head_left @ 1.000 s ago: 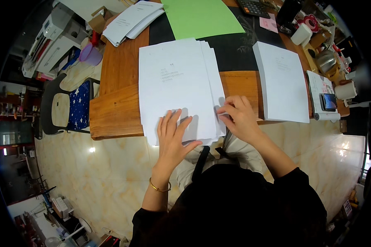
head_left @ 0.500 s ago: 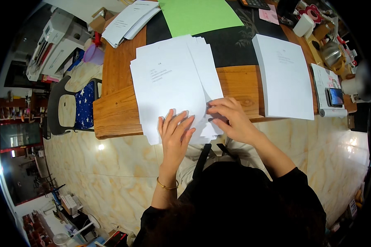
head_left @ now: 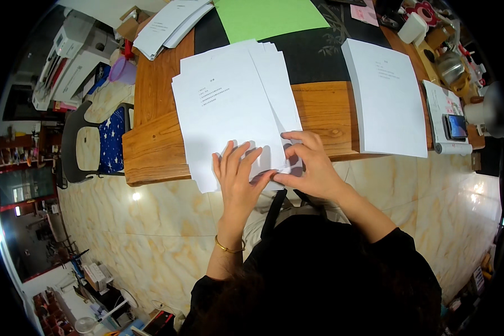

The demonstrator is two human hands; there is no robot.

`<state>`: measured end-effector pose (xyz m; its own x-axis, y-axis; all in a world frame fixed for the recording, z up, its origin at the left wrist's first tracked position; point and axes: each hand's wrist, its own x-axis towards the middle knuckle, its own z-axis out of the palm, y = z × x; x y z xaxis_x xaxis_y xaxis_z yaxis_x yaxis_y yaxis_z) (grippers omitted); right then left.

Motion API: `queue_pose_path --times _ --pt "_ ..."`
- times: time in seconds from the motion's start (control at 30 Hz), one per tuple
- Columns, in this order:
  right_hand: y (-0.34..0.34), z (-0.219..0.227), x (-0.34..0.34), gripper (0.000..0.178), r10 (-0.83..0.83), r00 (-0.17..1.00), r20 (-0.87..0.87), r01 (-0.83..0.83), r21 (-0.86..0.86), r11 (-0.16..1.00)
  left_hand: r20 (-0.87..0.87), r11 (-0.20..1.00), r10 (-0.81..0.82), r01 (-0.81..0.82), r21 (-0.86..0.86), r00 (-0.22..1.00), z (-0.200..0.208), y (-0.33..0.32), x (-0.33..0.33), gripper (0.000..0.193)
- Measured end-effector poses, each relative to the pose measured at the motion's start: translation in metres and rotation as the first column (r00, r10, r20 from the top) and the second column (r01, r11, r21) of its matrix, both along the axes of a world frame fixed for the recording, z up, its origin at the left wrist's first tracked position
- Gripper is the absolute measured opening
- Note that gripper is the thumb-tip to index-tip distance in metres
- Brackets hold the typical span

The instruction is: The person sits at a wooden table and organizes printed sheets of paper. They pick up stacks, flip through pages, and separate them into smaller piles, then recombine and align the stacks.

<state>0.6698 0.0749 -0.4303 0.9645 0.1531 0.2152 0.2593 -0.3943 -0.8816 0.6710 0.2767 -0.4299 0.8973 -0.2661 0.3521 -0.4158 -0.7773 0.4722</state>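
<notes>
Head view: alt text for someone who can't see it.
A person's left hand lies spread on a loose, uneven stack of printed white sheets, with the right hand at its near right corner. The stack rests on a wooden table, with a neater paper stack to the right and a green sheet beyond.

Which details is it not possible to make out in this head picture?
Head view: whether the right hand pinches paper; its fingers hide the contact.
Head view: sheet count of the paper pile under the left hand; edges too thin.
Head view: green sheet's far end; picture's top edge cuts it.
</notes>
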Motion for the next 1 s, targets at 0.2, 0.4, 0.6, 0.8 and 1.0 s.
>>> queue_pose_path --times 0.2,0.4,0.6,0.8,1.0 --pt "0.008 -0.010 -0.003 0.024 -0.069 0.997 0.035 0.071 -0.063 0.995 -0.003 1.000 0.001 -0.001 -0.011 1.000 0.002 0.000 -0.001 0.054" --pt "0.005 -0.004 -0.006 0.015 -0.020 0.994 -0.110 0.037 0.157 0.987 -0.028 0.999 -0.010 0.009 -0.051 1.000 0.003 0.003 -0.002 0.051" --pt "0.003 0.000 -0.004 0.015 -0.001 0.996 -0.087 0.013 0.137 0.990 -0.039 0.996 -0.014 0.011 -0.085 0.999 0.003 0.004 -0.001 0.047" --pt "0.006 -0.004 -0.005 0.017 -0.028 0.998 -0.050 0.032 0.092 0.995 -0.037 0.995 0.011 -0.015 -0.099 0.999 -0.001 0.002 -0.002 0.043" --pt "0.008 -0.008 -0.005 0.017 -0.040 0.999 -0.025 0.042 0.081 0.996 -0.048 0.994 0.037 -0.042 -0.105 0.998 -0.002 0.002 0.000 0.040"
